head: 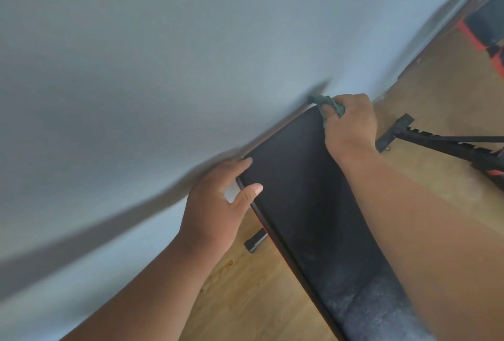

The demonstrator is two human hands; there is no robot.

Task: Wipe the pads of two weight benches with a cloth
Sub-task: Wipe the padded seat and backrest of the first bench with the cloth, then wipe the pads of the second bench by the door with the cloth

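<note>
We're wiping the far corner of the black vinyl bench pad, right hand clutching the crumpled green cloth, left hand bracing its edge, fingers straight. Next we're likely sweeping toward the dusty near end.

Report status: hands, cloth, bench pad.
Right hand grips cloth at bench pad far end. Left hand braces pad's left edge, fingers straight. Wall close behind cloth.

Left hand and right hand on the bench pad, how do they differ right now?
The left hand rests bare on the side edge of the pad, thumb and forefinger straight; the right hand grips a green cloth. The left hand sits partway along the pad; the right hand is at its far corner by the wall. Both are at the same black pad.
</note>
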